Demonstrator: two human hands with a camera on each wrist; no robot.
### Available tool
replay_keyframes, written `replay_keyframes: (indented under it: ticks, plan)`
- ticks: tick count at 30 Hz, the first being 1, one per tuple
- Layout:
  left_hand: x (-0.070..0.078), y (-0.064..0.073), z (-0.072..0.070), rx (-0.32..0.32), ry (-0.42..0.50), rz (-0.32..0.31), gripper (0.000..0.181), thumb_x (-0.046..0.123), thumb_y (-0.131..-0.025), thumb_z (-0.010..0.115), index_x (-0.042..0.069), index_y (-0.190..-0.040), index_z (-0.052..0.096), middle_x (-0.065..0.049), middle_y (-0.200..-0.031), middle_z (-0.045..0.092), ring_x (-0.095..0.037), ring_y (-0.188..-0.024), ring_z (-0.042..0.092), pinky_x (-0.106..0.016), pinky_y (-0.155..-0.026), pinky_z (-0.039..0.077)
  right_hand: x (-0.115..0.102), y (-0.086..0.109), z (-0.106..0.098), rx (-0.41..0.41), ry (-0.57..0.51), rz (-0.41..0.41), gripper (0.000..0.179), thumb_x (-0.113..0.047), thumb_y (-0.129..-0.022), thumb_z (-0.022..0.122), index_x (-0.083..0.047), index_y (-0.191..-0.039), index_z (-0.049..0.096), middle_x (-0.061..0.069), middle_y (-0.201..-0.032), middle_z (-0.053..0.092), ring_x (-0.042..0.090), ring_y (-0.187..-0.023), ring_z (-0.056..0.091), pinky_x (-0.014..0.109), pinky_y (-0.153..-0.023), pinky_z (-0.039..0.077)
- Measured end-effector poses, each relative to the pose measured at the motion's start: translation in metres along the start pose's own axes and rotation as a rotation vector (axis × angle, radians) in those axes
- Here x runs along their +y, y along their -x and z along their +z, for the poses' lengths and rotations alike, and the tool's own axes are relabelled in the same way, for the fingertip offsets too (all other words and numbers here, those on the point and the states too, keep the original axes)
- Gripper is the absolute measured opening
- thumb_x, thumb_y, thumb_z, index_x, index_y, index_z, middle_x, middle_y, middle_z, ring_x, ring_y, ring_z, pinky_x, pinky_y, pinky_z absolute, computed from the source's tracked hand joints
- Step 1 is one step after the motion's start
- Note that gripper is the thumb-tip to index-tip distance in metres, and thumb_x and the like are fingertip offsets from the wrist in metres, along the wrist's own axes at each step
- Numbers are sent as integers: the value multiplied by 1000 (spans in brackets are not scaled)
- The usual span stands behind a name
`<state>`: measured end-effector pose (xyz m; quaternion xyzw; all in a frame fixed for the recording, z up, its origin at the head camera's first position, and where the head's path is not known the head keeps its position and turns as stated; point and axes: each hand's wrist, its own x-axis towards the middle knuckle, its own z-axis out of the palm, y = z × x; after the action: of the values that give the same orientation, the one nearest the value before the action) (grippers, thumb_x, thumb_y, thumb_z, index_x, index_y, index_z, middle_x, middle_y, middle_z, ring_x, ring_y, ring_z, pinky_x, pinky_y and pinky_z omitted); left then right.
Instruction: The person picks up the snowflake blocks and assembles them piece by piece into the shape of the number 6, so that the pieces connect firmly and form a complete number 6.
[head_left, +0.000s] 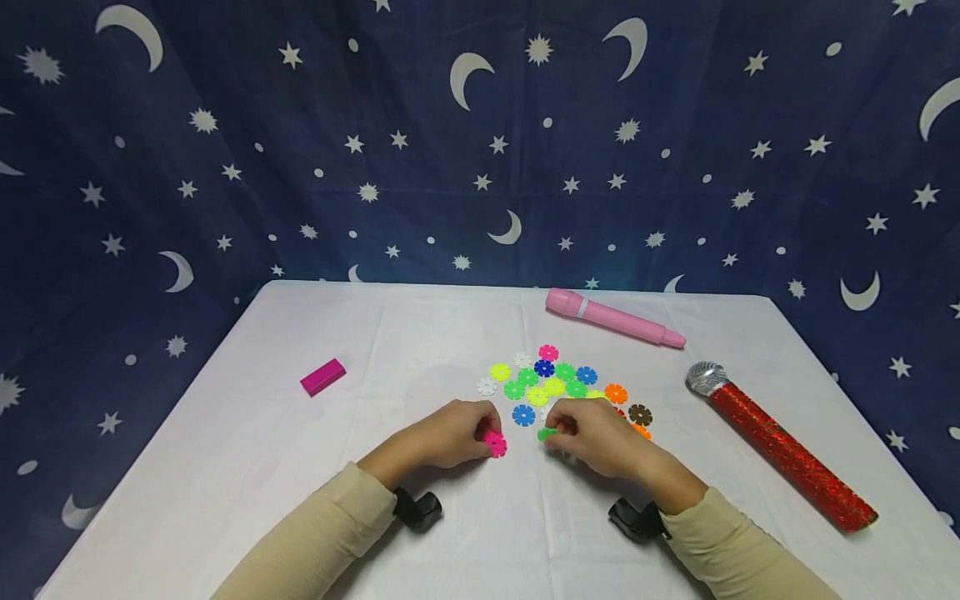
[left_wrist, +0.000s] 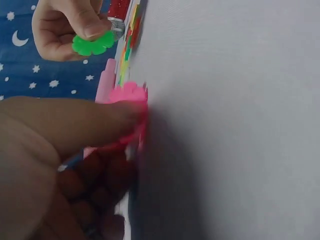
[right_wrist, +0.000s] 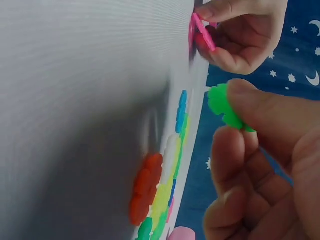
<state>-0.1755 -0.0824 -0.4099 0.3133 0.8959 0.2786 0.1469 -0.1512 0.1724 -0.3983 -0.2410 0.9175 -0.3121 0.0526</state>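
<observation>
Thumb and fingers of my left hand (head_left: 453, 435) pinch a bright pink notched plastic disc (head_left: 495, 444) near the middle of the table; the right wrist view shows this pink disc (right_wrist: 204, 33) tilted, close to the cloth. My right hand (head_left: 603, 437) pinches a green notched disc (head_left: 547, 434) between thumb and fingertips, a short way to the right of the pink one. The left wrist view shows the green disc's (left_wrist: 93, 44) scalloped edge under the thumb. Just beyond both hands lie loose discs, including a blue one (head_left: 523, 415) and a brown one (head_left: 641, 415); my right hand hides some.
More notched discs in yellow, white, green, pink and orange (head_left: 616, 393) lie scattered flat on the white table (head_left: 405, 333). A magenta block (head_left: 323, 377) lies at left. A pink tapered stick (head_left: 622, 321) and a red sequined microphone (head_left: 787, 454) lie back and right.
</observation>
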Motion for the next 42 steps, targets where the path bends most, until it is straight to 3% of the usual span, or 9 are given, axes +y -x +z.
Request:
replay_keyframes:
  ticks: [5,11,19,29,37,42]
  plan:
    - [3,3,-6,95,210,6,9,6,-91,70,13,-91,64,8,-78,60,-8,-74,56,-25,-69,47,-4,-1,-2,79,-82,-70,6,-11,-89,76,-15,-91,72,-11,-81,63,7,-67,59,26,-64,52]
    - [14,5,-18,114,464,-25,3,7,-94,65,6,-95,63,1,-87,66,-22,-85,65,-28,-74,50,-9,-4,-1,247,-134,-194,12,2,-86,74,-7,-95,76,-5,-91,69,8,-80,63,30,-75,57]
    - [21,5,-20,130,636,-40,13,8,-96,65,0,-106,62,-5,-87,68,-34,-88,69,-29,-76,57,-19,-6,3,366,-156,-239,15,3,-84,76,-9,-91,72,2,-87,70,12,-78,68,32,-72,58]
    - [26,3,-24,197,602,-66,18,12,-95,65,4,-111,66,-2,-81,71,-31,-81,68,-40,-75,57,-19,-10,4,408,-115,-290,15,2,-83,78,-10,-88,73,1,-86,70,12,-78,67,32,-71,58]
    - [31,4,-25,218,514,-44,19,13,-95,67,6,-113,70,1,-78,71,-26,-77,68,-31,-67,54,-22,-11,2,421,-68,-348,14,2,-83,77,-10,-89,72,1,-88,70,10,-79,66,33,-72,58]
    - [34,6,-27,209,481,-39,29,12,-90,75,5,-118,70,2,-88,70,-17,-81,67,-27,-71,54,-23,-11,1,424,-77,-348,15,3,-83,77,-9,-90,72,0,-89,70,10,-80,65,33,-72,58]
